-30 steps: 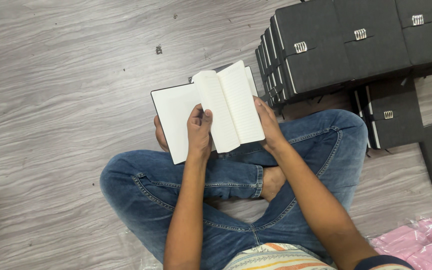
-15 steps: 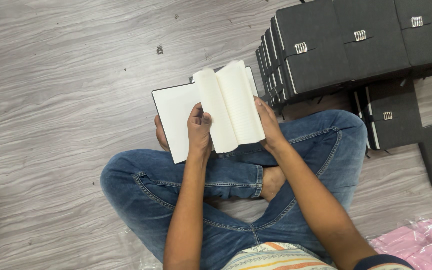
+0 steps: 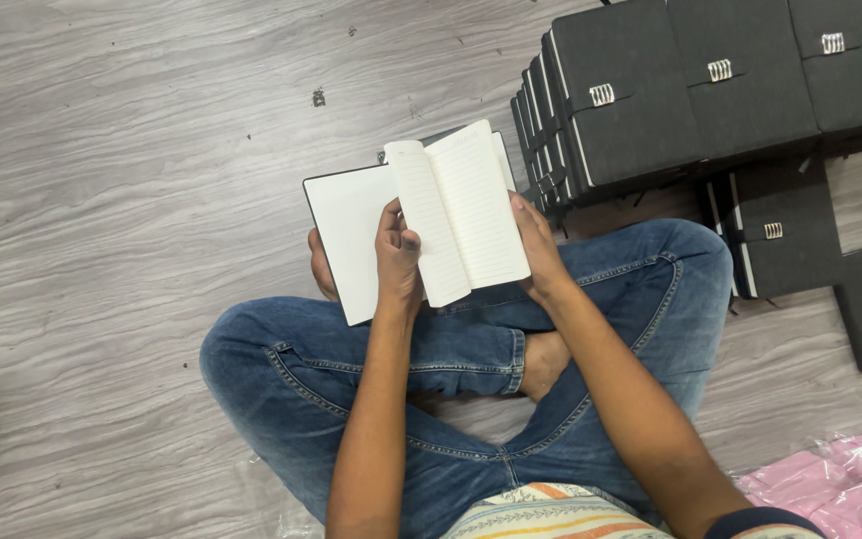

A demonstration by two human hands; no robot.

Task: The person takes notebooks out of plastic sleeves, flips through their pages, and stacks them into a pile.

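Note:
I sit cross-legged on the floor with an open notebook (image 3: pixel 461 215) above my knees. It has a black cover and white lined pages, and its blank inner cover faces up on the left. My left hand (image 3: pixel 397 255) grips the block of pages at their lower left edge, thumb on the paper. Along the right edge of the book my right hand (image 3: pixel 539 250) holds the pages and cover. The pages stand slightly lifted and fanned between both hands.
Stacks of black notebooks with metal clasps (image 3: pixel 650 100) stand on the grey wood-look floor (image 3: pixel 122 200) at the upper right, more lying beside my right knee (image 3: pixel 785 240). Pink plastic-wrapped packets (image 3: pixel 840 479) lie at the lower right. My blue jeans (image 3: pixel 451 399) fill the foreground.
The fanned pages have settled a little flatter under my left thumb. Both hands stay where they were on the notebook.

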